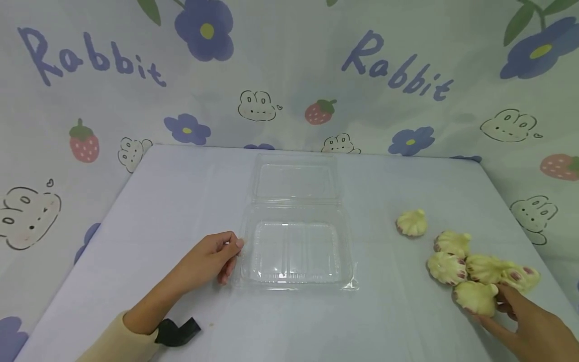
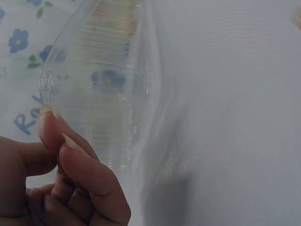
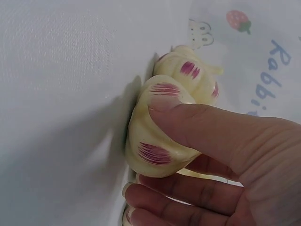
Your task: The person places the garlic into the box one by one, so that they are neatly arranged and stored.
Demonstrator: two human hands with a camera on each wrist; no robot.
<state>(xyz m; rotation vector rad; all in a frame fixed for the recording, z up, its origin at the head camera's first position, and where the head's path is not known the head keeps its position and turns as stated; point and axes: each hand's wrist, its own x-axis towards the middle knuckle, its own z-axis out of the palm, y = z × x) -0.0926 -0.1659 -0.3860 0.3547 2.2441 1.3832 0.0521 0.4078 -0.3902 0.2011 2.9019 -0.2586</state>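
Note:
A clear plastic clamshell box (image 1: 296, 254) lies unfolded on the table, its lid (image 1: 296, 181) laid back toward the wall. My left hand (image 1: 205, 261) is at the box's left edge; in the left wrist view thumb and index fingertip pinch the rim (image 2: 45, 87). At the right, my right hand (image 1: 536, 319) grips the nearest garlic bulb (image 1: 475, 297), cream with purple streaks. In the right wrist view the thumb lies across this bulb (image 3: 150, 127), with fingers on its other side. More garlic bulbs (image 1: 445, 266) cluster just beyond it.
One lone garlic bulb (image 1: 411, 222) sits between the cluster and the box. A white cloth covers the table (image 1: 181, 201). Behind and at the sides hangs a curtain (image 1: 289, 65) printed with rabbits, flowers and strawberries. A black strap piece (image 1: 178, 333) shows by the left sleeve.

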